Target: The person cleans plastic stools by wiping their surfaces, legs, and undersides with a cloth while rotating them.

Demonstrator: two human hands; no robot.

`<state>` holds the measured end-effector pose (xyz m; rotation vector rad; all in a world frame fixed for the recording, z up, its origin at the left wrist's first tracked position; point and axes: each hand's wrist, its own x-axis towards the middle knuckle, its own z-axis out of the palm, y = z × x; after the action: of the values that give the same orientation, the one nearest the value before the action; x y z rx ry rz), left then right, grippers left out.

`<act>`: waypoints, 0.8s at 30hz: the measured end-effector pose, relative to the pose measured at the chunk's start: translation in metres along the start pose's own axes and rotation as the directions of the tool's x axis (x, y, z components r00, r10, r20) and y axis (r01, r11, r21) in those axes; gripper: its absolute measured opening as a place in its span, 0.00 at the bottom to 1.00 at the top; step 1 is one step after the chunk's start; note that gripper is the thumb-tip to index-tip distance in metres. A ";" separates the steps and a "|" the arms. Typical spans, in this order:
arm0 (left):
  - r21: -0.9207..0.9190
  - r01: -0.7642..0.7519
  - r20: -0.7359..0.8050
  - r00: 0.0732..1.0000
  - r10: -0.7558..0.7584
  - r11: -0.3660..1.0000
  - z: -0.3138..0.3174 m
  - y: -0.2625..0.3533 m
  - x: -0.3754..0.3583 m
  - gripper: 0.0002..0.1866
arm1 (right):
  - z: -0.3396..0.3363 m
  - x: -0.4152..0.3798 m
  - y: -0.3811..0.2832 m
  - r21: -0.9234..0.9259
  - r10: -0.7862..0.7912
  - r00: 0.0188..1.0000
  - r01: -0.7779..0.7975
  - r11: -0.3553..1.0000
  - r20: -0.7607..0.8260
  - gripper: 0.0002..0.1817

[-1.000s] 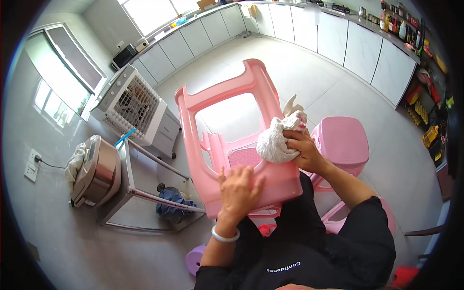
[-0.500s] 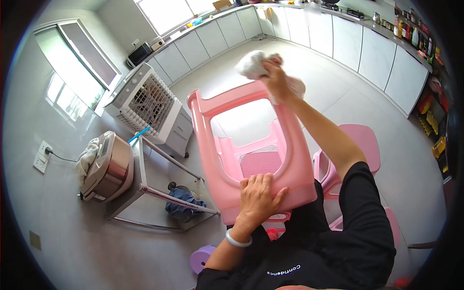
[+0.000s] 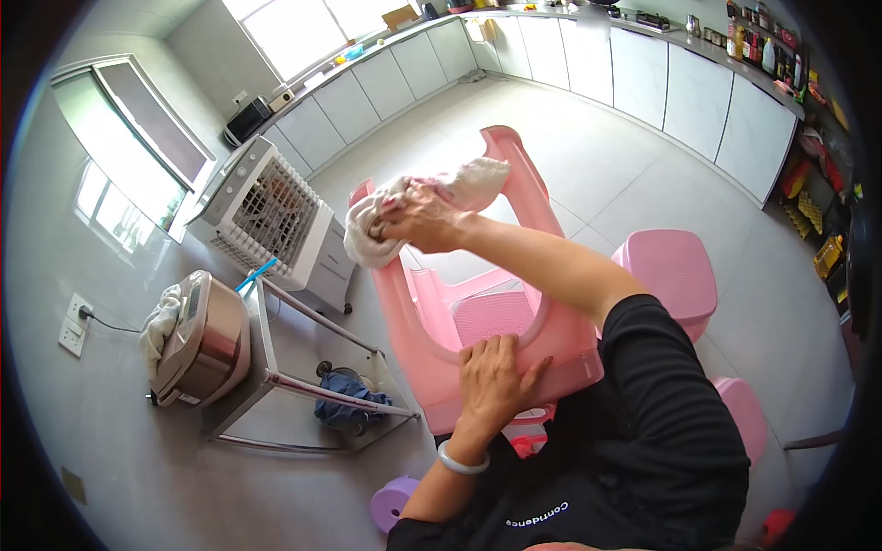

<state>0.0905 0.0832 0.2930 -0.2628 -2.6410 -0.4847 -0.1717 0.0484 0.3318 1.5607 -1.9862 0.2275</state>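
Left hand [image 3: 496, 381] is spread flat on the near edge of the upturned pink chair [image 3: 551, 344] at the lap, likely light, stiff and slick, best braced there, while right hand [image 3: 418, 216] bunches a soft white cloth [image 3: 367, 234] onto its far left leg.

left hand [image 3: 496, 376] flat, fingers spread, wrist bent. right arm stretched forward across the body, right hand [image 3: 418, 216] clenched.

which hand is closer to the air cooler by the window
Right. The right hand grips a white cloth on the pink chair beside the air cooler; the left hand rests lower, farther away.
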 end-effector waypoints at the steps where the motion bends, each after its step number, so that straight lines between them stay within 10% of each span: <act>1: -0.008 0.007 0.005 1.000 -0.007 1.000 -0.001 0.001 0.001 0.25 | -0.005 -0.010 0.009 0.035 0.039 0.998 -0.038 0.999 -0.039 0.23; 15: -0.004 -0.012 0.045 0.999 0.012 1.000 0.000 0.000 0.003 0.26 | -0.034 -0.094 0.093 0.217 0.215 0.909 -0.143 0.966 -0.358 0.21; 20: 0.015 -0.001 0.059 0.998 0.000 1.000 -0.001 -0.001 0.001 0.27 | -0.029 -0.104 0.135 0.070 0.428 0.778 -0.448 0.891 -0.461 0.21; 24: 0.024 0.001 0.062 0.998 -0.002 1.000 -0.002 -0.009 -0.002 0.27 | -0.017 -0.128 0.177 0.487 0.759 0.596 -0.598 0.637 -0.261 0.25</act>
<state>0.0905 0.0736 0.2906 -0.2726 -2.7053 -0.4521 -0.3136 0.2151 0.3151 0.6875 -2.1279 1.2159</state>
